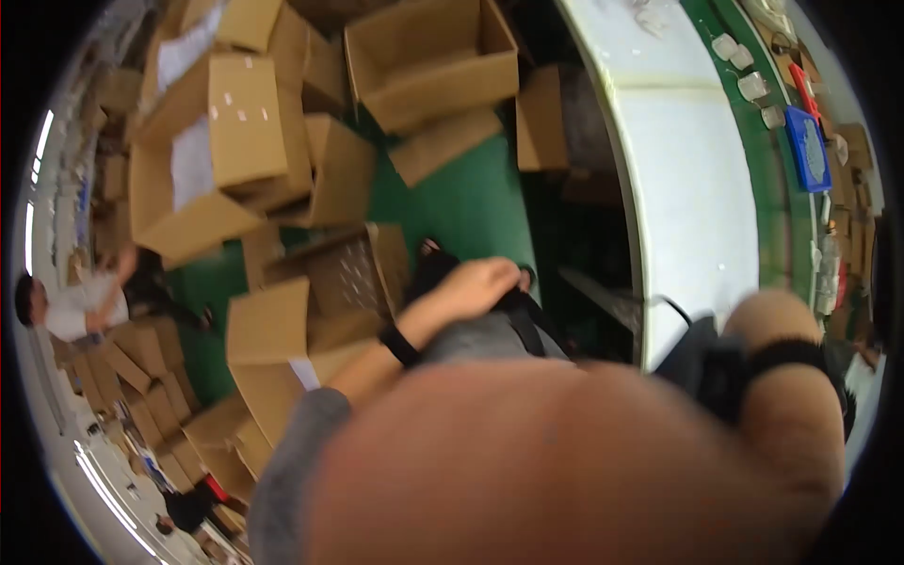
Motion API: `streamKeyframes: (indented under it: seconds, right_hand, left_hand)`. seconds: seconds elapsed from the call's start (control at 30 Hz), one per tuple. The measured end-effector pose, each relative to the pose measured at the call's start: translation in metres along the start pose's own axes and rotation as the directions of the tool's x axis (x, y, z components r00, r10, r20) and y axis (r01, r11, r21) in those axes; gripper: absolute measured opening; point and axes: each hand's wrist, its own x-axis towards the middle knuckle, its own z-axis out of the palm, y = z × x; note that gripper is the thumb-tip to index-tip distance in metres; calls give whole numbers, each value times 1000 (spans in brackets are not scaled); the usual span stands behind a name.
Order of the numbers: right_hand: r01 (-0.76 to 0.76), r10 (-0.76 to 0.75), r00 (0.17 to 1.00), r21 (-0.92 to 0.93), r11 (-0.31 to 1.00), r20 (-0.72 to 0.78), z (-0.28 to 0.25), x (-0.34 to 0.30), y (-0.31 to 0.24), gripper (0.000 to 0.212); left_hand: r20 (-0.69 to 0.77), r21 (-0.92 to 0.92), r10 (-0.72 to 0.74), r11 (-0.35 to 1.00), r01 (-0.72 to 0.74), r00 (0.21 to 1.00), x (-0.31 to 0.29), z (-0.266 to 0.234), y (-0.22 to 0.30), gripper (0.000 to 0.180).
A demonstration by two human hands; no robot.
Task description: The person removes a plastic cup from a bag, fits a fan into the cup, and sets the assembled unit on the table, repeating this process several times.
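My left hand (pixel 485 282) is held in front of my body, over the floor and my feet. Its fingers look loosely curled, and I see nothing in them. A black band (pixel 400 347) circles that wrist. On the other side, my right hand (pixel 772 318) is over the near end of the white table (pixel 687 169), smeared and with its fingers hidden. That wrist wears a black band (pixel 789 354) too. Beside it is a dark blurred object (pixel 702 367), with a black cable (pixel 670 303) near it; whether I hold it is unclear. A blurred shape fills the lower middle.
An open cardboard box (pixel 268 325) stands left of my left arm, with more cartons (pixel 247 122) beyond it and another box (pixel 433 71) ahead. A green strip (pixel 767 169) beside the table carries small clear containers and a blue tray (pixel 807 149). A person (pixel 80 306) stands far left.
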Motion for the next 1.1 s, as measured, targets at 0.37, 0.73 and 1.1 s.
streamKeyframes:
  seconds: [0.37,0.73,1.1]
  right_hand:
    - [349,-438,898,664,662,-35,42,426,100,19]
    - [116,-615,789,981,154,4,82,596,96,24]
    - [754,-988,81,657,-25,-130,89,625,-122,28]
  left_hand:
    - [-574,-245,-295,952,184,764,-154,-111,-97,31]
    - [-812,-443,-554,790,424,184,-223,-132,-138,40]
    - [-323,-946,-486,169,275,-812,-197,-5,-160,59]
